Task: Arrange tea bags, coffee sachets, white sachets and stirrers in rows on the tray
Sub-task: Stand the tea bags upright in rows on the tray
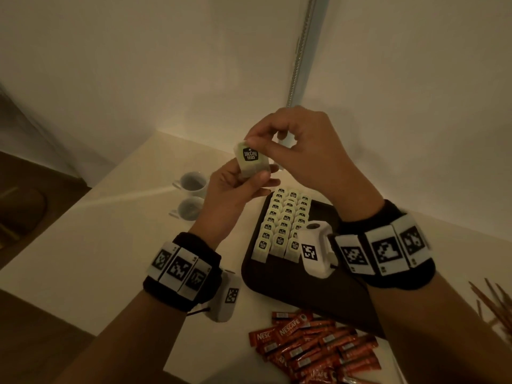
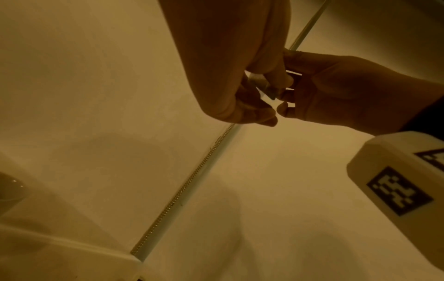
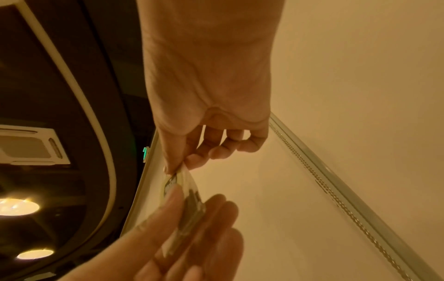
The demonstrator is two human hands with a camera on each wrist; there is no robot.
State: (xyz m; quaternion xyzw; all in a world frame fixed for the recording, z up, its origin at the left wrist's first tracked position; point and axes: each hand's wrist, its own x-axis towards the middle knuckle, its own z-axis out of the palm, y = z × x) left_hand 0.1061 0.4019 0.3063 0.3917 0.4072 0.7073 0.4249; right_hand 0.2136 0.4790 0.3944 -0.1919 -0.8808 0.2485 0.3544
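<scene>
Raised above the table, my left hand [image 1: 243, 178] grips a small stack of pale green tea bags [image 1: 252, 159] with a black label. My right hand [image 1: 263, 145] pinches the top corner of the front tea bag [image 3: 179, 177] between thumb and forefinger. Below, the dark tray [image 1: 318, 292] holds three rows of tea bags [image 1: 286, 220] along its left part. Orange coffee sachets [image 1: 313, 347] lie in a heap on the table near me. Wooden stirrers [image 1: 496, 303] lie at the right edge. In the left wrist view both hands meet around the tea bags [image 2: 264, 85].
Two white cups [image 1: 192, 195] stand on the white table [image 1: 110, 245] left of the tray. Walls meet in a corner just behind the table. The table's left edge drops to a dark floor.
</scene>
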